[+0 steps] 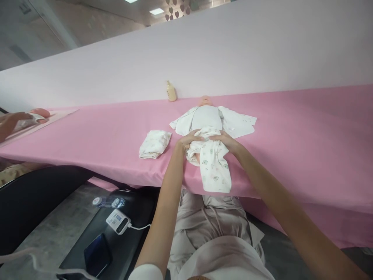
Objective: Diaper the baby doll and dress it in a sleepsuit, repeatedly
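Note:
A baby doll (206, 101) lies on its back on the pink-covered table (116, 132), its head toward the white wall. Its torso is in white, and a white printed baby top (237, 121) is spread out at both sides. Around the doll's lower body are white printed baby pants (215, 165), one leg of them lying toward the table's front edge. My left hand (190, 138) grips the pants at their left side, fingers bent over the cloth. From the right, my right hand (227, 140) is closed on the waist area. The doll's legs are mostly covered.
A folded printed cloth (155, 144) lies left of the doll. A pump bottle (171, 91) stands by the wall. At far left, another person's hand (14, 118) is at a second doll (40, 113). A black chair (128, 229) holds a phone (97, 254), a white device (118, 221) and bottles.

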`<state>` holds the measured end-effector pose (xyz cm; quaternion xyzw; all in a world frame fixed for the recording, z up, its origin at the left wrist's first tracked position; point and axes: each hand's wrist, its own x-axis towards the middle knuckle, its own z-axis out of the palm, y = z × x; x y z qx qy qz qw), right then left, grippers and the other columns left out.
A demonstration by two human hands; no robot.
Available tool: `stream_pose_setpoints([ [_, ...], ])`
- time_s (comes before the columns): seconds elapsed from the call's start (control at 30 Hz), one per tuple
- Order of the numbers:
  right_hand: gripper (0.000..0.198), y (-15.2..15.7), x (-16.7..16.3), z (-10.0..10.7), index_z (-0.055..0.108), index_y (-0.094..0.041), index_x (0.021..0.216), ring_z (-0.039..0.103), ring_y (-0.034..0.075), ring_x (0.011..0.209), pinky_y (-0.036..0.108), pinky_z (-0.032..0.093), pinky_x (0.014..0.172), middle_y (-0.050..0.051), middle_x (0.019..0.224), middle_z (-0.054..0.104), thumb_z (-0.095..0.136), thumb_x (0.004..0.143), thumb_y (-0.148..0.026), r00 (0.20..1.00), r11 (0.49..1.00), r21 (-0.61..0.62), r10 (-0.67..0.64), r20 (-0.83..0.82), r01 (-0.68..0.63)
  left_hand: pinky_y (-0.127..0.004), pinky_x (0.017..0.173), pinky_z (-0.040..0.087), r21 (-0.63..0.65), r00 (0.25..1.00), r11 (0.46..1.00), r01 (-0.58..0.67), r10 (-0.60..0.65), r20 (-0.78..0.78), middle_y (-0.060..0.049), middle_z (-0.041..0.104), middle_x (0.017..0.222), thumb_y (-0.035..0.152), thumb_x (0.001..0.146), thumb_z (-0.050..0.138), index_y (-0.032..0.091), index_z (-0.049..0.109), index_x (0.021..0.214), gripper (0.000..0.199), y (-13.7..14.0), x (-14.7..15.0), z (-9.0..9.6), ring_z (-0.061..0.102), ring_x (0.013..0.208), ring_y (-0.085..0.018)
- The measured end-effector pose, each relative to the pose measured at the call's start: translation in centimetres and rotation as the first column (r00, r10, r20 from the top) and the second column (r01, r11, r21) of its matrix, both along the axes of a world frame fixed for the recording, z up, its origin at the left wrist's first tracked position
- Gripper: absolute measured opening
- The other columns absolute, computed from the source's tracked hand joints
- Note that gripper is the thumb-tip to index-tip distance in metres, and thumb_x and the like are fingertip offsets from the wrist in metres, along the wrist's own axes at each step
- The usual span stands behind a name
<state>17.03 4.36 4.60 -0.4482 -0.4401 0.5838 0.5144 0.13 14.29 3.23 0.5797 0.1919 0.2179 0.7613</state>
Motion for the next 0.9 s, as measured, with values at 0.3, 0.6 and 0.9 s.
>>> stream_pose_setpoints([
  [0.3,0.037,-0.1,0.0,-0.1,0.062,-0.018,0.095,0.065,0.022,0.088,0.034,0.054,0.077,0.008,0.095,0.069,0.077,0.066,-0.035,0.998,0.998,0.028,-0.064,0.025,0.063,-0.031,0.075,0.055,-0.016,0.999,0.998,-0.053,0.053,-0.002,-0.014,0.071,0.092,0.019,0.067,0.074,0.008,0.064,0.105,0.041,0.3,0.3,-0.6,0.069,0.084,-0.025],
  [0.6,0.045,0.0,0.1,-0.1,0.06,-0.015,0.096,0.065,0.021,0.086,0.033,0.053,0.078,0.007,0.094,0.069,0.08,0.056,-0.016,0.992,0.995,-0.003,-0.1,0.08,0.1,-0.029,0.075,0.056,-0.145,0.979,0.968,-0.203,0.202,-0.023,-0.013,0.072,0.085,0.019,0.078,0.064,0.006,0.063,0.104,0.03,0.0,0.7,-0.5,0.07,0.078,-0.021],
  [0.9,0.035,0.1,-0.1,0.0,0.065,-0.012,0.093,0.065,0.021,0.088,0.032,0.053,0.076,0.012,0.099,0.069,0.077,0.067,-0.032,0.996,0.996,-0.004,-0.088,0.026,0.088,-0.04,0.094,0.05,-0.019,0.994,0.997,-0.073,0.075,0.085,-0.014,0.07,0.101,0.003,0.053,0.076,0.01,0.059,0.113,0.063,-0.8,-0.1,-0.4,0.063,0.103,-0.03],
])
